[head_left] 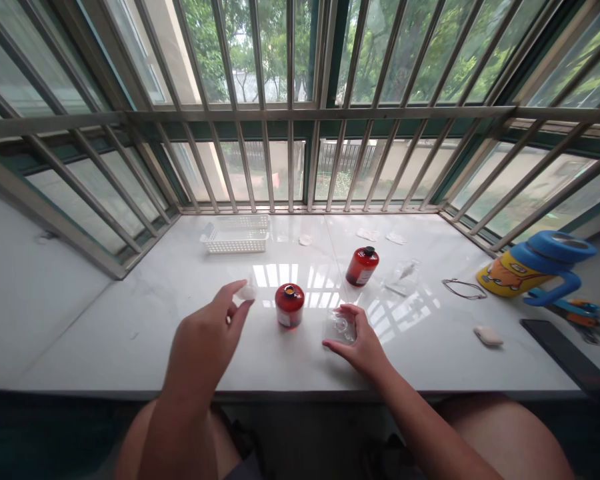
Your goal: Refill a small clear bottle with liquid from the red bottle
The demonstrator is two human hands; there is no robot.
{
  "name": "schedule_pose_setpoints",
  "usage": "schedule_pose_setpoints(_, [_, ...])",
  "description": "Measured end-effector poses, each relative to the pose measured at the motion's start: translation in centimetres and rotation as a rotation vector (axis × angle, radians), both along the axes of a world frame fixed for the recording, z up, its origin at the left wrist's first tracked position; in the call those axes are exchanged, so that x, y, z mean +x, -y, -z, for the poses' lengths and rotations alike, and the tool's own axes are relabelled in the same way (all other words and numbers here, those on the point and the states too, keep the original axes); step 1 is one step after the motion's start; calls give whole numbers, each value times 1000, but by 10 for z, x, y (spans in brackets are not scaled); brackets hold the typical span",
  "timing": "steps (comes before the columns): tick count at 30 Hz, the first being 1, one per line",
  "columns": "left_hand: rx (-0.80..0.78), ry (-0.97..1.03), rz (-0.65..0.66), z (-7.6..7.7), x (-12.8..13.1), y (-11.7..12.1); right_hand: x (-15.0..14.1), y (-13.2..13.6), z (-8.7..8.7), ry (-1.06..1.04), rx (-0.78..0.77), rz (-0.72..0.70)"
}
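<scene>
Between the thumb and fingertips of my left hand (207, 333) is a small whitish translucent piece (248, 289); its exact kind is hard to make out. My right hand (360, 340) grips a clear plastic package (338, 327) with a round shape in it, low over the counter. A red glass bottle (289, 308) with an uncapped neck and a pale label stands upright between my hands, touched by neither. Farther back, a second red bottle (363, 268) has a black top. Right of it lies another clear plastic package (403, 277).
On the white counter (180, 360) are a white perforated basket (237, 235), several pale scraps near the window bars, a thin cord loop (464, 289), a small pale case (489, 336) and a dark phone (563, 350). A blue and yellow bottle (520, 270) stands at the right.
</scene>
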State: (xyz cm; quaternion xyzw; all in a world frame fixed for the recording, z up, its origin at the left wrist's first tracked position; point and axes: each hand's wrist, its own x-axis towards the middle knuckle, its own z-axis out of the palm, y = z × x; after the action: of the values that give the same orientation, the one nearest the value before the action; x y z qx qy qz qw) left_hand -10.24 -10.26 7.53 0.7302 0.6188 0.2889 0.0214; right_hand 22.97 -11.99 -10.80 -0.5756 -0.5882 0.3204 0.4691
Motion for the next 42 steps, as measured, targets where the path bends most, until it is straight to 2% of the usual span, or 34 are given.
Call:
schedule_pose_setpoints(2, [-238, -237, -177, 6, -23, -10, 0, 0, 0, 1, -2, 0])
schedule_pose_setpoints(3, [-367, -301, -222, 12, -32, -16, 0, 0, 0, 1, -5, -1])
schedule_pose_setpoints(6, [-593, -327, -199, 35, -47, -34, 0, 0, -1, -1, -12, -6])
schedule_pose_setpoints(10, [-638, -282, -109, 63, -44, -51, 0, 0, -1, -4, -14, -9])
schedule_pose_setpoints(14, [-635, -245, -70, 75, -38, -57, -1, 0, -2, 1, -18, -3])
schedule_pose_setpoints(17, [-638, -203, -61, 74, -37, -56, -1, 0, -4, 11, -20, 2])
schedule_pose_setpoints(20, [-582, -150, -17, 66, -30, -53, -1, 0, -4, 22, -18, 1])
schedule_pose_setpoints(22, [-486, -22, 51, 60, -16, -49, -1, 0, -4, 29, -15, -1])
schedule_pose_setpoints(24, [-375, 187, 139, 57, 3, -45, -1, 0, -4, 39, -12, -3])
schedule_pose_setpoints(27, [-296, 433, 242, 66, 37, -43, -1, 0, -3, 57, -2, -5])
schedule_pose_setpoints(30, [-282, 479, 251, 82, 64, -45, 1, -1, -2, 82, 9, -14])
schedule_pose_setpoints(32, [-271, 490, 232, 90, 74, -47, 2, -1, -1, 104, 18, -26])
schedule_pose_setpoints(36, [-300, 516, 253, 89, 71, -47, -1, -1, -3, 161, 33, -53])
schedule_pose_setpoints(42, [-358, 518, 317, 61, 55, -36, -7, -8, 2, 257, 113, -119])
